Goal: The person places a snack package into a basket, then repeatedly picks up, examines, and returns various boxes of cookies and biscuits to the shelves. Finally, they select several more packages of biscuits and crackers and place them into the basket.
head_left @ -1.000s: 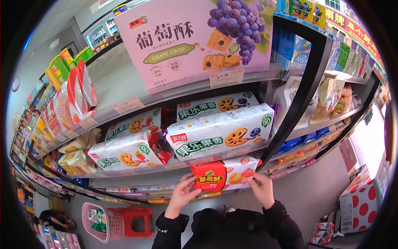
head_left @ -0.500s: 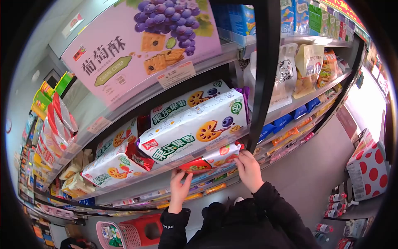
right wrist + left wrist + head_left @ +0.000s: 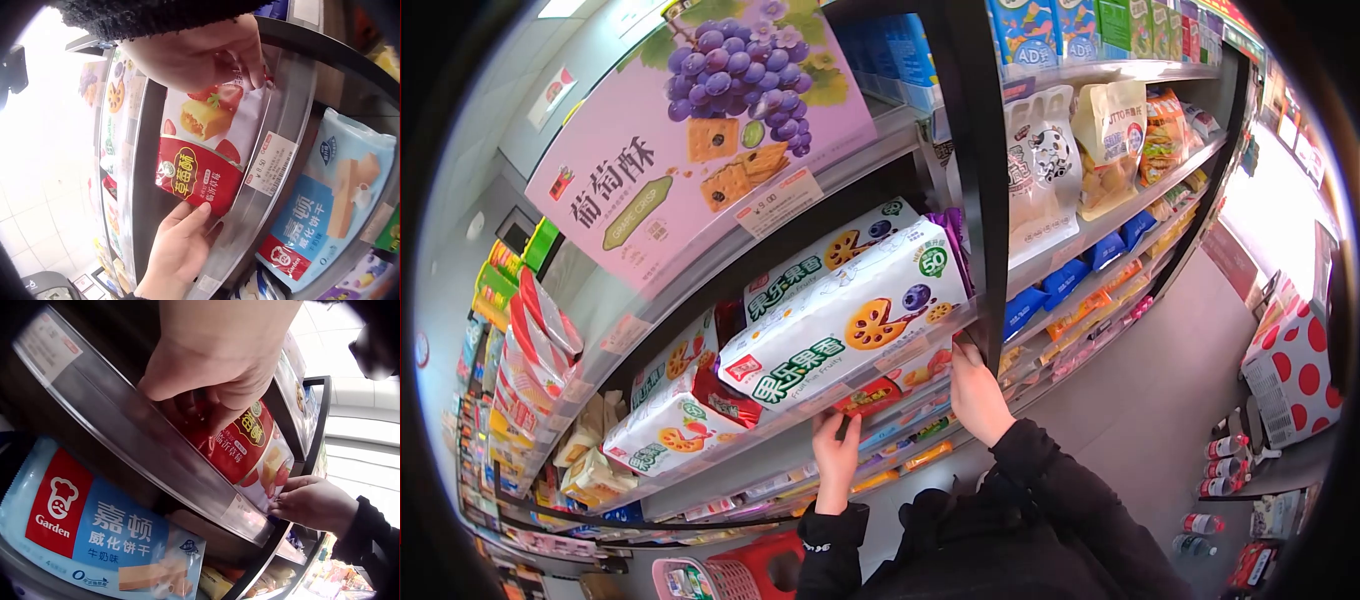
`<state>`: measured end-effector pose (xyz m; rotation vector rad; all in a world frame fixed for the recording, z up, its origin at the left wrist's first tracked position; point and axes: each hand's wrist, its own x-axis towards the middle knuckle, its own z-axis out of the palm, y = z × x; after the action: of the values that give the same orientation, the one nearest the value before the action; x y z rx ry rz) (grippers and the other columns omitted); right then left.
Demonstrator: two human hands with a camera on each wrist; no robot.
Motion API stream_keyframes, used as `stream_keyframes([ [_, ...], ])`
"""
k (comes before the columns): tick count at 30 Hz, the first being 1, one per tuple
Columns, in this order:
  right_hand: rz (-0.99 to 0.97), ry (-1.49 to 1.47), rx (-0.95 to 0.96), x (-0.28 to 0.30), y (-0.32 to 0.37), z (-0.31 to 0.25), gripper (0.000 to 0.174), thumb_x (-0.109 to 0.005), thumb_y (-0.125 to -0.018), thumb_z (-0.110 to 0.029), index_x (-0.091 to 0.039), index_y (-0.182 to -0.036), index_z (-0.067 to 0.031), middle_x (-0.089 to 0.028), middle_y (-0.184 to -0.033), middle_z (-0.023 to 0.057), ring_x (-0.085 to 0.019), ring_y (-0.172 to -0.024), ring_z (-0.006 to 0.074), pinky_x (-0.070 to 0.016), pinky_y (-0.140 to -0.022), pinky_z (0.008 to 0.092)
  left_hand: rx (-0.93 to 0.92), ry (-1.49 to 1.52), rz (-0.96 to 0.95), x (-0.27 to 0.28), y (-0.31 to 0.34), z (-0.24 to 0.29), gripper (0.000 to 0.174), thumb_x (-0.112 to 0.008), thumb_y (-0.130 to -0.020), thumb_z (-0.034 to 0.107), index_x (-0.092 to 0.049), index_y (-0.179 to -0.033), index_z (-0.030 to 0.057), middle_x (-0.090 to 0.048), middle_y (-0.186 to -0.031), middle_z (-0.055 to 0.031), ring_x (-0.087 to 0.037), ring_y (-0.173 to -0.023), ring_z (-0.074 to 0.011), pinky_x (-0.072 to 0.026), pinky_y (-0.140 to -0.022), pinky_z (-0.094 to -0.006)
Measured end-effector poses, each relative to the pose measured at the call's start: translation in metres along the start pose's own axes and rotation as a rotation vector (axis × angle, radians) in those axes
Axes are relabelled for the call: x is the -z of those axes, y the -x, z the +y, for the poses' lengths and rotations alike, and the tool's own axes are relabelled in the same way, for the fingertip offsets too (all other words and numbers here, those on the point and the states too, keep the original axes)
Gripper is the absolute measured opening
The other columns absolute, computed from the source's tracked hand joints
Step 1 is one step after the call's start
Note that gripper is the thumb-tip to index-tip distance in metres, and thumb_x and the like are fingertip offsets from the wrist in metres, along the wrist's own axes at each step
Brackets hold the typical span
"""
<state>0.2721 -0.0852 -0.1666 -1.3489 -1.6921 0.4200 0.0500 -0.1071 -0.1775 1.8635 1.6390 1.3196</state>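
A person's left hand pinches one end of a red-and-white strawberry pastry packet, thumb on its front, while the right hand grips the other end, at the front of a store shelf beneath a white Fun Fruity biscuit pack and beside a price label. The glossy wrapper looks flexible and a little slippery, the packet light and its contents probably crumbly, so a gentle hold at both ends seems best, with no squeeze at the middle
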Motion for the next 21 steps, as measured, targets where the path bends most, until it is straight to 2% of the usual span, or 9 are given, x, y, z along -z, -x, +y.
stream_keyframes([
  [4,-0.040,-0.040,-0.049,-0.001,0.004,0.005,0.042,-0.045,-0.066,0.007,-0.041,-0.108,0.0093,-0.044,-0.103,0.0258,-0.047,-0.091,0.0407,-0.0412,-0.077,0.0396,0.031,-0.057,-0.054,0.001,0.006,0.004,0.016,-0.062,-0.071,0.007,-0.057,-0.082,-0.0036,-0.053,-0.087,-0.0146,-0.051,-0.081,-0.0276,-0.0398,-0.073,-0.0306],
  [7,-0.050,-0.008,-0.014,-0.001,0.005,0.007,0.034,-0.043,-0.075,0.002,-0.040,-0.108,0.0107,-0.042,-0.104,0.0272,-0.046,-0.091,0.0422,-0.0403,-0.079,0.0395,0.039,-0.051,-0.097,0.003,0.008,0.010,0.017,-0.062,-0.071,0.008,-0.058,-0.083,-0.0028,-0.052,-0.085,-0.0144,-0.050,-0.082,-0.0291,-0.0399,-0.073,-0.0323],
  [10,-0.073,-0.072,-0.031,0.002,0.004,0.003,0.040,-0.046,-0.075,0.000,-0.037,-0.112,0.0113,-0.042,-0.105,0.0261,-0.047,-0.092,0.0408,-0.0406,-0.079,0.0386,-0.016,-0.084,-0.096,0.006,0.006,0.012,0.018,-0.062,-0.071,0.010,-0.059,-0.084,-0.0014,-0.053,-0.086,-0.0143,-0.050,-0.085,-0.0301,-0.0400,-0.074,-0.0337],
  [12,-0.030,-0.145,-0.021,0.003,0.007,0.001,0.051,-0.052,-0.069,0.001,-0.033,-0.116,0.0092,-0.042,-0.108,0.0276,-0.043,-0.099,0.0413,-0.0386,-0.083,0.0395,-0.032,-0.070,-0.122,0.007,0.006,0.010,0.021,-0.063,-0.070,0.012,-0.058,-0.086,-0.0006,-0.053,-0.085,-0.0143,-0.049,-0.085,-0.0306,-0.0396,-0.075,-0.0350],
  [14,-0.063,-0.159,-0.041,0.002,0.014,0.006,0.058,-0.053,-0.072,-0.002,-0.026,-0.121,0.0088,-0.043,-0.107,0.0269,-0.046,-0.098,0.0389,-0.0396,-0.082,0.0385,-0.032,-0.082,-0.146,0.008,0.006,0.009,0.024,-0.063,-0.070,0.013,-0.058,-0.088,-0.0011,-0.054,-0.088,-0.0153,-0.049,-0.088,-0.0315,-0.0388,-0.078,-0.0359],
  [16,-0.124,-0.276,-0.202,0.003,0.020,0.004,0.062,-0.053,-0.075,-0.005,-0.021,-0.125,0.0086,-0.044,-0.105,0.0257,-0.049,-0.096,0.0345,-0.0414,-0.080,0.0366,-0.027,-0.093,-0.163,0.009,0.007,0.006,0.027,-0.063,-0.070,0.014,-0.057,-0.091,-0.0015,-0.055,-0.090,-0.0162,-0.049,-0.090,-0.0324,-0.0381,-0.082,-0.0369],
  [18,-0.158,-0.282,-0.198,0.003,0.023,0.004,0.064,-0.053,-0.076,-0.007,-0.017,-0.127,0.0086,-0.044,-0.104,0.0242,-0.051,-0.093,0.0294,-0.0429,-0.078,0.0336,-0.002,-0.144,-0.222,0.012,0.009,0.005,0.040,-0.062,-0.070,0.016,-0.051,-0.103,-0.0037,-0.055,-0.098,-0.0190,-0.048,-0.098,-0.0350,-0.0336,-0.090,-0.0398],
  [19,-0.166,-0.265,-0.189,0.004,0.024,0.002,0.064,-0.053,-0.077,-0.004,-0.016,-0.128,0.0070,-0.042,-0.110,0.0215,-0.051,-0.093,0.0246,-0.0439,-0.074,0.0301,0.004,-0.141,-0.205,0.014,0.009,0.006,0.040,-0.062,-0.070,0.016,-0.051,-0.103,-0.0037,-0.055,-0.098,-0.0190,-0.048,-0.098,-0.0350,-0.0336,-0.090,-0.0398],
  [21,-0.159,-0.244,-0.121,0.004,0.027,0.002,0.066,-0.053,-0.077,-0.001,-0.014,-0.130,0.0045,-0.039,-0.116,0.0173,-0.051,-0.094,0.0193,-0.0451,-0.069,0.0256,0.077,0.010,-0.258,0.021,0.011,0.013,0.052,-0.061,-0.072,0.017,-0.042,-0.114,-0.0056,-0.054,-0.102,-0.0204,-0.046,-0.103,-0.0361,-0.0285,-0.095,-0.0426],
])
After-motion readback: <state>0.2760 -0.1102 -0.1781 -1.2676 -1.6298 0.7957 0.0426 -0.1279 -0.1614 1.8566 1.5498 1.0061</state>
